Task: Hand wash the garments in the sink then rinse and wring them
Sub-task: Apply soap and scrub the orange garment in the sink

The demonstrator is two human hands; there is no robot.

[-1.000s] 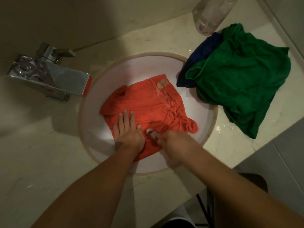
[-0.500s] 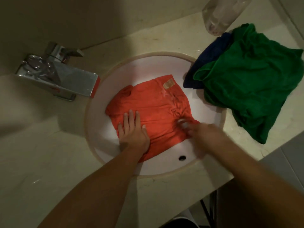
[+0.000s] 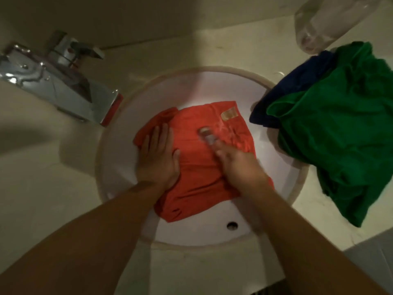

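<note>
One of three in wash: orange garment (image 3: 204,171) lies in sink (image 3: 131,116), left hand (image 3: 158,158) flat, straight-fingered, pressing it; right hand (image 3: 238,165) on it, blurred, grip untellable. Green garment (image 3: 340,128), blue garment (image 3: 282,96) heaped at sink's right rim, seemingly unwashed. Rinsing, wringing left.

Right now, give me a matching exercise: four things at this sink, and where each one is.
Things:
1. orange garment
2. green garment
3. blue garment
4. faucet

Places:
A. on the counter, left of the sink
B. inside the sink
C. on the counter, right of the sink, top of the pile
D. partly under another garment, hanging over the sink's rim

Pairs: 1-B, 2-C, 3-D, 4-A
</note>
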